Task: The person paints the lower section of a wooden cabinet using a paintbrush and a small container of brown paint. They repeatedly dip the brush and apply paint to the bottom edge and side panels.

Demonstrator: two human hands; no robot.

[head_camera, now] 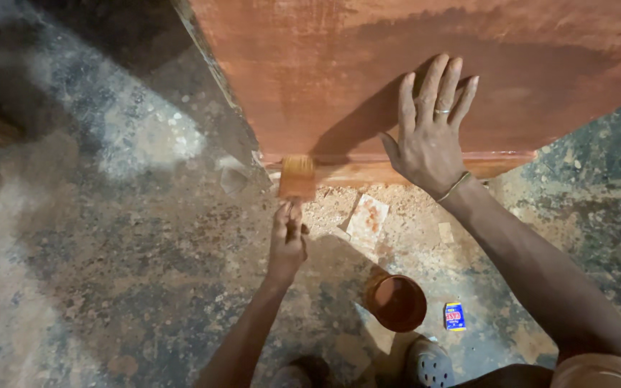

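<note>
Dusty concrete floor (109, 251) below. Left hand (287, 241) has its fingers clamped round a brush (297, 177), bristles on the reddish wooden panel (368, 65) edge; long even strokes suit. Right hand (429, 133) lies flat, fingers spread. Stain pot (397, 302) and a small blue box (455, 315) sit behind the fingers, near a foot.

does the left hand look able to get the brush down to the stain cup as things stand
Probably yes: the left hand holds the brush, and only bare floor lies between it and the open stain cup.
</note>
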